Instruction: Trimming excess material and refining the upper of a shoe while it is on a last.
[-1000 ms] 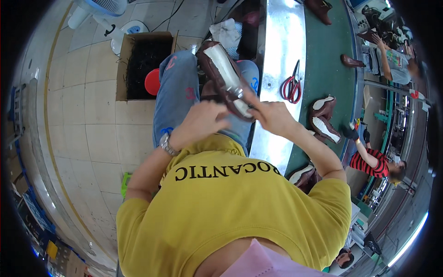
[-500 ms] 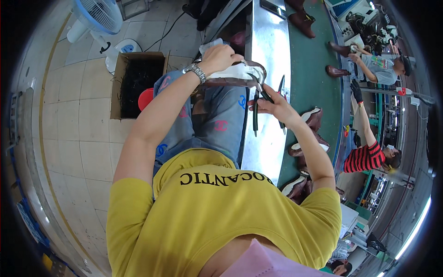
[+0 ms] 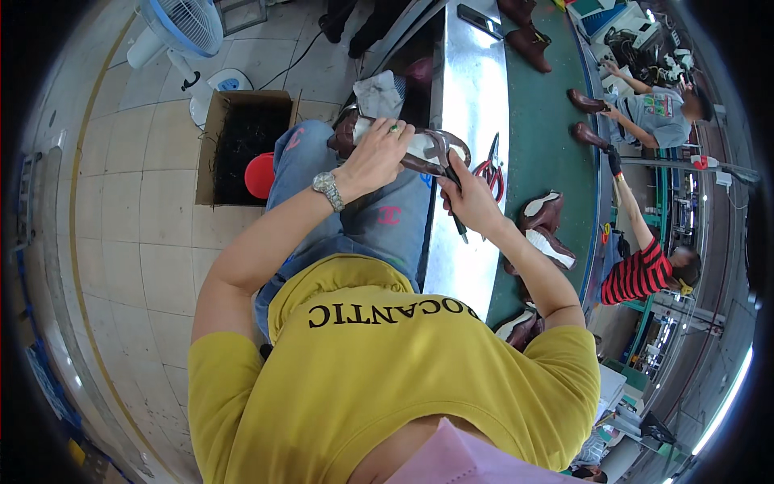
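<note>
A dark brown shoe (image 3: 344, 133) lies over my lap with its white underside (image 3: 424, 147) up, its toe reaching over the metal bench edge. My left hand (image 3: 379, 153), wearing a ring and watch, is wrapped over the middle of the shoe. A pair of pliers (image 3: 459, 222) with black handles is gripped in my right hand (image 3: 474, 200). Their jaws are at the toe edge; whether they bite the leather I cannot tell. Beside my right hand, red-handled scissors (image 3: 495, 173) rest on the bench.
Brown shoes (image 3: 542, 211) stand on the green belt (image 3: 532, 121) to the right. A phone (image 3: 479, 20) lies on the metal bench (image 3: 459, 270). At left are a cardboard box (image 3: 205, 153), a red round object (image 3: 259, 176) and a fan (image 3: 189, 28). Two co-workers (image 3: 637, 276) work across the belt.
My left hand has slid right and nearer along the shoe. The shoe has tilted, its toe slightly nearer me. The pliers' handles, spread before, are now closed together in my right hand.
</note>
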Motion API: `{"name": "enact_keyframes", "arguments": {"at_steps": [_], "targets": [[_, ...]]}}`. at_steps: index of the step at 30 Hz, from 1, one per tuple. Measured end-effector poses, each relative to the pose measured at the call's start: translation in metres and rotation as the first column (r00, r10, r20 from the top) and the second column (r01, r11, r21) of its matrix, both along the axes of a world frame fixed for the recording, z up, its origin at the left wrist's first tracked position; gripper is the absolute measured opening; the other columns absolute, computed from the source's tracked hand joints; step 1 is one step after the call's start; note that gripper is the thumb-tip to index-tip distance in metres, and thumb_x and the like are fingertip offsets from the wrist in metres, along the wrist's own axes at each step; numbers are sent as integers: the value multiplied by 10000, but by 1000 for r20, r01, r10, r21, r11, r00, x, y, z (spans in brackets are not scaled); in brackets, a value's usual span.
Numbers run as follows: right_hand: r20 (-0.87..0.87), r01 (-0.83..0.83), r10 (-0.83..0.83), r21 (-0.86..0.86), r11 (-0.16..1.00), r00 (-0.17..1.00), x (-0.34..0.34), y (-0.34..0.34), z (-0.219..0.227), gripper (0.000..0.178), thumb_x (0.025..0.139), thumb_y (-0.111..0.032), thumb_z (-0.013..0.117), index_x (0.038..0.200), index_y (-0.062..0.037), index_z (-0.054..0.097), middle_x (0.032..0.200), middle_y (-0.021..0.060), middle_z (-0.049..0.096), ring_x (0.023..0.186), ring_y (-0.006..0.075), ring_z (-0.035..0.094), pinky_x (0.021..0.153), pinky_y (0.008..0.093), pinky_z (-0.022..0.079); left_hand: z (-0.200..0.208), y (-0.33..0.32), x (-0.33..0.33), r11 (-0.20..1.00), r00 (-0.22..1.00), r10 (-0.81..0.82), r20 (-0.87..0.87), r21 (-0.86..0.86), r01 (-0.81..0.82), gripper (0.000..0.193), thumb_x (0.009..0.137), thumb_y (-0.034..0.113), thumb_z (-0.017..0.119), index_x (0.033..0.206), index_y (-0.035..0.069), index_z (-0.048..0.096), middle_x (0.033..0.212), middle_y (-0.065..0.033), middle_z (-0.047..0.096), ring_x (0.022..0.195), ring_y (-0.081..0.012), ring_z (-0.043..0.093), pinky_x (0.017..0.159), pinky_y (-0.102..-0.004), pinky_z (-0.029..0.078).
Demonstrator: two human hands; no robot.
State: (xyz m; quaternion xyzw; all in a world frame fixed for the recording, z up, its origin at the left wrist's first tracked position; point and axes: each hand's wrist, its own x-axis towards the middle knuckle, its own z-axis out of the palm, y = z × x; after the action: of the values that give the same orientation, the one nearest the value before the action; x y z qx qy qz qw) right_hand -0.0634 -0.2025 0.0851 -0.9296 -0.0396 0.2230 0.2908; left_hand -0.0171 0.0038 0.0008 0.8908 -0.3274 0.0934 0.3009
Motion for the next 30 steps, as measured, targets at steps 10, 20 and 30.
{"name": "enact_keyframes", "arguments": {"at_steps": [10, 20, 30], "targets": [[172, -263, 308, -243, 934, 936, 63, 2, 56, 546, 904, -143, 581, 1401, -33, 383, 736, 260, 646, 659, 424, 644, 634, 510, 480, -24, -5, 11, 964, 965, 46, 257, 243, -110, 664, 803, 274, 682, 1280, -128, 454, 1279, -285, 490, 1224, -399, 459, 1097, -450, 320], [228, 32, -32, 6, 999, 973, 70, 14, 27, 579, 949, -148, 537, 1477, -87, 309, 643, 104, 613, 526, 178, 606, 572, 325, 500, -29, -11, 12, 924, 944, 102, 313, 323, -206, 638, 860, 299, 606, 1288, -144, 438, 1303, -300, 472, 1242, -398, 452, 1097, -453, 326], [212, 138, -144, 41, 990, 967, 73, 22, 17, 600, 938, -178, 536, 1459, -18, 286, 617, 130, 632, 533, 235, 647, 574, 354, 519, -27, -15, 9, 956, 937, 138, 322, 204, -211, 522, 845, 217, 631, 1200, -142, 496, 1219, -257, 499, 1238, -420, 463, 1088, -462, 353]]}}
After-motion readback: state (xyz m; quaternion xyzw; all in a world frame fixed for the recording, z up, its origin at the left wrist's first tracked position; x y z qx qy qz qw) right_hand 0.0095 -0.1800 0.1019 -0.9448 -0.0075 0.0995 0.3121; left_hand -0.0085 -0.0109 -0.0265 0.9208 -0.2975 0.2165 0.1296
